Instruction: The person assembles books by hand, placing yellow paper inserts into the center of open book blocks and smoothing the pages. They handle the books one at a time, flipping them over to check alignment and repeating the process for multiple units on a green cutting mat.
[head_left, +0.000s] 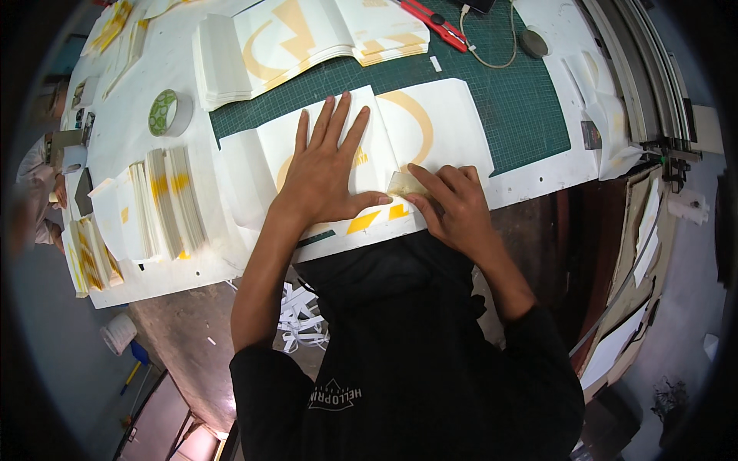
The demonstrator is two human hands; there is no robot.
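A white printed sheet (453,123) with yellow-orange shapes lies creased in front of me, partly over a green cutting mat (530,115). My left hand (323,169) rests flat on it, fingers spread, thumb pointing right. In my right hand (457,203) is a small, pale, translucent flat scraper (405,184), pinched between thumb and fingers. Its edge meets the sheet near the fold, just right of my left thumb. The scraper's far side is partly hidden by my fingers.
Behind lies a stack of printed sheets (307,38), with a red utility knife (434,23) to its right. A tape roll (170,113) and folded paper bundles (165,200) sit at left. White paper strips (301,319) litter the floor. Another person (38,180) is at the far left.
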